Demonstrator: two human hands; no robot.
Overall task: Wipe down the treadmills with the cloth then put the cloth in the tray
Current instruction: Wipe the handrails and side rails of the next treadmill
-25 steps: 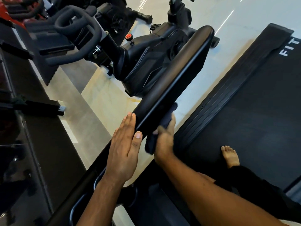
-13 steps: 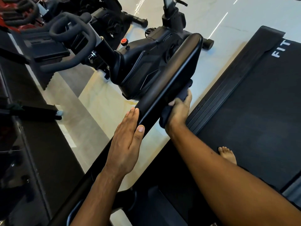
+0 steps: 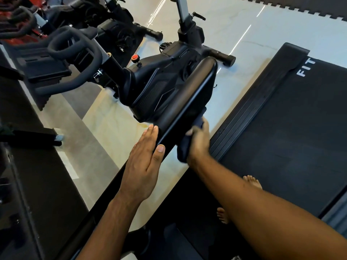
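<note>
My left hand (image 3: 142, 166) lies flat, fingers straight, on the one handrail (image 3: 187, 94). My right hand (image 3: 199, 145) curls round the dark cloth (image 3: 183, 152), pressed against that rail's right side and partly hidden. Beyond, one treadmill belt (image 3: 291, 137) runs off-frame.

Bike (image 3: 159, 87) L of handrail (image 3: 187, 98); cloth (image 3: 183, 152), then belt (image 3: 291, 128), R.

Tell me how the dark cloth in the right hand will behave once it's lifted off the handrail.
The cloth is probably floppy: it bunches in the grip of the right hand and a loose end hangs down near the wrist. It looks light, since one hand holds it alone. Being fabric, it likely drags rather than slides on the glossy handrail.
</note>
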